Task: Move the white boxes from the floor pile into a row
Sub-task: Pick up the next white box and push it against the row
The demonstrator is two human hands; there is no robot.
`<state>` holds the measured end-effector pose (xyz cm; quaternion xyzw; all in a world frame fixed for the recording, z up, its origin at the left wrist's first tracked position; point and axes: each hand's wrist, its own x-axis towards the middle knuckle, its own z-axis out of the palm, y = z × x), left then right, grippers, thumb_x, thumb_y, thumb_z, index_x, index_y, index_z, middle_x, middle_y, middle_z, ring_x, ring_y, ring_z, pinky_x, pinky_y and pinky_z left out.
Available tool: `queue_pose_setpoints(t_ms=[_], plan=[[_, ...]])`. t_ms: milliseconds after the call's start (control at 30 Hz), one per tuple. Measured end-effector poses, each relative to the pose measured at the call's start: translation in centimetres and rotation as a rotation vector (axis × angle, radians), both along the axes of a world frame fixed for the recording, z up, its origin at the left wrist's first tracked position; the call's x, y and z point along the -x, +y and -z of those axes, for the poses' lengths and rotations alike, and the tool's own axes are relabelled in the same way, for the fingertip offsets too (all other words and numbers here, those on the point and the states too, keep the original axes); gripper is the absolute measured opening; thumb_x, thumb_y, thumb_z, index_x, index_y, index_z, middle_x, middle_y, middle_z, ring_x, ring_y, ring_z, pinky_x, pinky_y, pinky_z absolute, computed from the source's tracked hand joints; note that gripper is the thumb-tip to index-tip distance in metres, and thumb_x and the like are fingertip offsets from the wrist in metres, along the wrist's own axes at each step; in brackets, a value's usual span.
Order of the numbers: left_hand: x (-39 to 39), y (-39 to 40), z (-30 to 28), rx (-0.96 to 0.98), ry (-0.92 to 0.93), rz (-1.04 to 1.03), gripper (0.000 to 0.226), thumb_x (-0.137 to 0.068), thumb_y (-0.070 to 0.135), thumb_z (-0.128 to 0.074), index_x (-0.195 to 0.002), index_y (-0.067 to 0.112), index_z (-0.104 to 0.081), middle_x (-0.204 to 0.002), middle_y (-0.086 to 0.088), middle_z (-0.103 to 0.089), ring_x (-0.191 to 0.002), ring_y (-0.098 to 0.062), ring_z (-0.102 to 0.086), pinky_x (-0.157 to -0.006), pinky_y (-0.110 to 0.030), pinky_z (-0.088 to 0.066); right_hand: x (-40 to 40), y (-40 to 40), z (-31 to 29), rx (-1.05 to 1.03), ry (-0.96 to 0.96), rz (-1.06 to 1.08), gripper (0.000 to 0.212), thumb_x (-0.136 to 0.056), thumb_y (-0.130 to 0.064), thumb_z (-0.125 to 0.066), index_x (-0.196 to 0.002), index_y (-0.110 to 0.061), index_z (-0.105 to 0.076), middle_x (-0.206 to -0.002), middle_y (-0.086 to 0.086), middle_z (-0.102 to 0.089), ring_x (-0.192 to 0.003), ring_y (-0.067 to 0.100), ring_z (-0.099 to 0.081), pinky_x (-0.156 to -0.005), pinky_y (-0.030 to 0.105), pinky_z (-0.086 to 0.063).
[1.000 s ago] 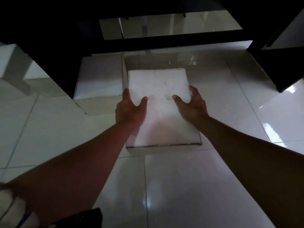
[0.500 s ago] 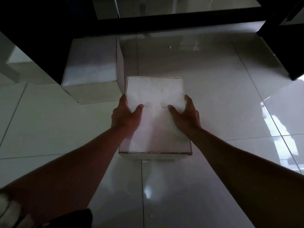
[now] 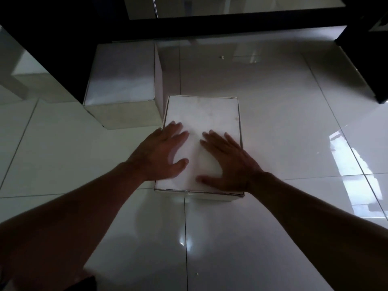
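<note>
While both palms lie flat on its lid, the near white box (image 3: 201, 143) sits on the tiled floor (image 3: 273, 114), long axis running away from the person, far-left corner just beside a second white box (image 3: 123, 80). Left hand (image 3: 161, 154) and right hand (image 3: 228, 162): fingers spread straight, pressing the lid, gripping nothing; equally near.

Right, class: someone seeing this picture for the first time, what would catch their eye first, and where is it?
First, the two hands, left hand and right hand, lying flat with fingers spread on top of the near white box at the centre. Next, the second white box, up and to the left beside it against the dark furniture. All of it sits on the glossy tiled floor, which throws bright reflections at the right.
</note>
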<state>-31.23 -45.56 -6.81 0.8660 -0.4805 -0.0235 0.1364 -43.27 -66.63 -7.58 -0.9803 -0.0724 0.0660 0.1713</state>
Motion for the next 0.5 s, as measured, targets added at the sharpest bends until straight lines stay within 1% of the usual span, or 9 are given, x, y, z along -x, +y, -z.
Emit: queue_pose_setpoints(t_ms=[33,67,133,167,200,267,367,500], plan=[[0.0,0.8,0.1,-0.033,-0.015,0.072,0.087,-0.079,0.062,-0.057,-0.146,0.010,-0.042,-0.156,-0.013,-0.031,-0.146,-0.024,-0.024,-0.111,-0.048,-0.035,0.5,0.1,0.1,0.047,0.053,-0.047,0.111,-0.077,-0.087,-0.038,-0.157,-0.015,-0.008,-0.164,0.003,0.004,-0.148,0.011,0.015,-0.122,0.040,0.005],[0.0,1.5,0.3,-0.099,-0.001,0.114,0.095,-0.076,0.070,-0.056,-0.149,0.011,-0.037,-0.159,-0.011,-0.025,-0.148,-0.021,-0.019,-0.114,-0.045,-0.030,0.9,0.1,0.3,0.098,0.074,-0.075,0.120,-0.072,-0.092,-0.037,-0.157,-0.014,-0.003,-0.164,0.004,0.010,-0.148,0.013,0.018,-0.121,0.040,0.008],[0.2,2.5,0.3,-0.255,0.063,0.154,0.120,-0.065,0.087,-0.052,-0.155,0.015,-0.019,-0.163,-0.006,-0.004,-0.150,-0.014,0.001,-0.121,-0.036,-0.012,1.2,0.2,0.5,0.180,0.075,-0.111,0.132,-0.064,-0.097,-0.037,-0.156,-0.011,0.003,-0.162,0.007,0.016,-0.148,0.017,0.021,-0.120,0.043,0.010],[0.3,2.7,0.2,-0.313,0.075,0.169,0.131,-0.059,0.093,-0.049,-0.156,0.016,-0.009,-0.163,-0.004,0.007,-0.149,-0.013,0.011,-0.122,-0.033,-0.004,1.3,0.1,0.5,0.209,0.081,-0.125,0.136,-0.062,-0.099,-0.038,-0.156,-0.010,0.005,-0.162,0.008,0.018,-0.148,0.018,0.021,-0.120,0.044,0.011],[0.3,2.8,0.4,-0.342,0.068,0.177,0.137,-0.054,0.097,-0.047,-0.156,0.015,-0.002,-0.162,-0.005,0.014,-0.147,-0.013,0.017,-0.121,-0.033,0.001,1.1,0.0,0.5,0.231,0.085,-0.140,0.138,-0.060,-0.099,-0.039,-0.156,-0.010,0.006,-0.162,0.009,0.018,-0.148,0.020,0.020,-0.120,0.044,0.010],[0.5,2.8,0.7,-0.338,0.037,0.183,0.141,-0.053,0.097,-0.047,-0.156,0.013,0.000,-0.162,-0.007,0.015,-0.147,-0.016,0.018,-0.121,-0.034,0.001,0.7,-0.3,0.5,0.252,0.088,-0.166,0.138,-0.061,-0.097,-0.042,-0.156,-0.009,0.005,-0.162,0.010,0.015,-0.149,0.021,0.016,-0.120,0.044,0.009],[0.5,2.7,1.0,-0.309,0.018,0.152,0.134,-0.058,0.090,-0.054,-0.156,0.011,-0.006,-0.163,-0.010,0.007,-0.149,-0.019,0.012,-0.122,-0.037,-0.004,0.1,-0.8,0.6,0.258,0.092,-0.183,0.133,-0.064,-0.091,-0.048,-0.156,-0.009,0.002,-0.163,0.011,0.010,-0.150,0.020,0.013,-0.121,0.043,0.006],[0.8,2.6,1.2,-0.298,-0.024,0.098,0.127,-0.064,0.086,-0.052,-0.156,0.010,-0.009,-0.163,-0.013,0.003,-0.150,-0.022,0.006,-0.121,-0.040,-0.010,-1.3,-1.2,0.4,0.240,0.106,-0.220,0.130,-0.065,-0.085,-0.056,-0.156,-0.009,-0.001,-0.163,0.011,0.006,-0.150,0.021,0.009,-0.121,0.041,0.004]])
